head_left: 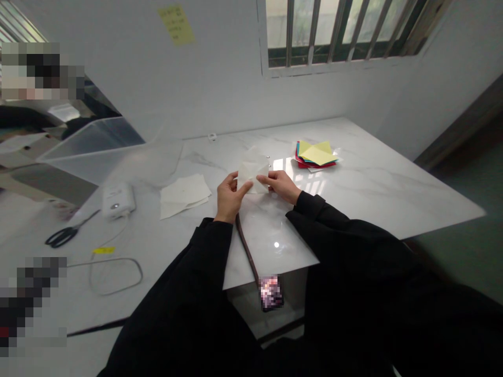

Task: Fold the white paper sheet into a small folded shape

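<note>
Both hands pinch one pale paper (253, 175), held low over the middle of the marble table (373, 183). The left hand (228, 195) grips its left edge, thumb on top and fingers curled beneath. The right hand (281, 184) grips the right edge the same way, fingertips pressed together on the sheet. The paper already looks folded, with a point rising toward the far side, though the exact creases are too small to tell.

Folding appears to be the step in hand. To do it well:
- Align the edges before pressing; a skewed start will likely carry through every later crease.
- Lower the sheet onto the hard tabletop and run a fingertip along the fold from the middle outward.
- Keep one hand as an anchor while the other moves.

Pose: both forearms, in black sleeves, reach forward and converge, wrists just above the table. The left wrist is nearly straight. The right wrist angles inward, palm turned down. A dark strap (247, 246) hangs between the arms.

Other items lie apart from the work: a white stack (184, 195) to the left, a coloured stack (317, 154) to the right, and scissors (65, 234) and a white device (118, 200) further left.
</note>
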### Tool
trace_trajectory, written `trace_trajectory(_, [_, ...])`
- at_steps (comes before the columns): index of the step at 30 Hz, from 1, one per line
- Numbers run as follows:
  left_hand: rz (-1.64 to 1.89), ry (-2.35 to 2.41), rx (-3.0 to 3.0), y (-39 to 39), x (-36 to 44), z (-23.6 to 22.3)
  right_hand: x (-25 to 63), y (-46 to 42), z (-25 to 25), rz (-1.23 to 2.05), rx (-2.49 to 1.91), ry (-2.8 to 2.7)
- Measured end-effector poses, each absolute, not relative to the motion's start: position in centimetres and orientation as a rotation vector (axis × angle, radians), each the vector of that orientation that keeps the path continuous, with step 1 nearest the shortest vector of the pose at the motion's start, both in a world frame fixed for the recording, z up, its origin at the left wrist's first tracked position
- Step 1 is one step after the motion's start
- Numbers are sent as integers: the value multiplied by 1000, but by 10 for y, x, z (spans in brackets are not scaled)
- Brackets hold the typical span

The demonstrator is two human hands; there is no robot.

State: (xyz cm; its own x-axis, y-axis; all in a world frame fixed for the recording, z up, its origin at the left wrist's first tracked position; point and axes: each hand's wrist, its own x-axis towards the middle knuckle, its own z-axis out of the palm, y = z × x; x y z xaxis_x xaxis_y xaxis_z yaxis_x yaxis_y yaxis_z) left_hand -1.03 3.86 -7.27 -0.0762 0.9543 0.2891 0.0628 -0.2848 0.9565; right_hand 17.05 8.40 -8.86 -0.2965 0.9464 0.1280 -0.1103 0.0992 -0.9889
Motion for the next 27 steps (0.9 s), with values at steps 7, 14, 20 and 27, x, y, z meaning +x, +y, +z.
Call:
trace_trajectory(7, [1446,1156,1416,38,-10,-72,170,82,-87,1382,-873,-1400])
trace_trajectory(14, [1463,1090,1369,41,-11,-76,171,80,-83,1347,-903,-1422])
trace_trajectory(20, [1479,1044,1374,43,-11,-78,169,81,-84,1337,-919,-1398])
trace_trajectory(27, [1478,1041,1398,43,-11,-76,170,79,-82,1336,-902,-1418])
